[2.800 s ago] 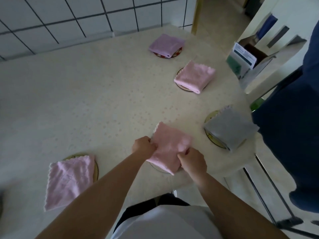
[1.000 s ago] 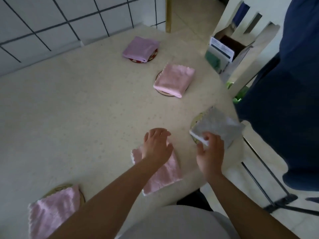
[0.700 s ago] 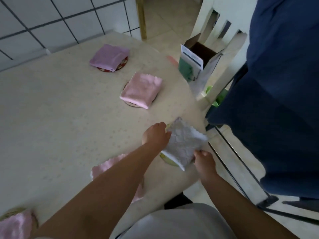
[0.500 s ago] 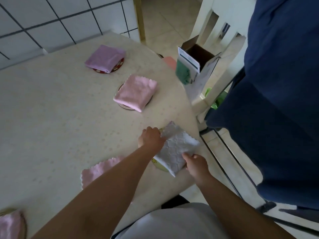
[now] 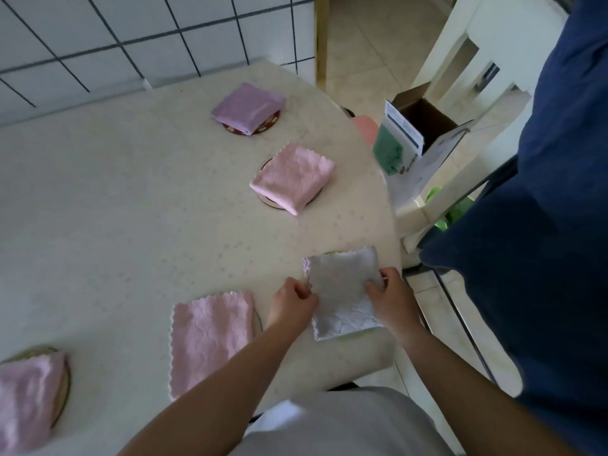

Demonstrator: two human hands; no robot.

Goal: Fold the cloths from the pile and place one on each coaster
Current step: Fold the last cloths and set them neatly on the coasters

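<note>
dim daylight, brighter upper right | soft focus | wide-angle bending at edges

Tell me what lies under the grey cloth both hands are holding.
A thin sliver of coaster rim peeks out at the far edge of the grey cloth, held by left hand and right hand. The rest is covered.

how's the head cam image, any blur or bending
Head view: dim and soft, the tile wall brighter; wide-angle bending curves its grout lines and the table edge; both hands, left and right, on the grey cloth are slightly smeared.
</note>
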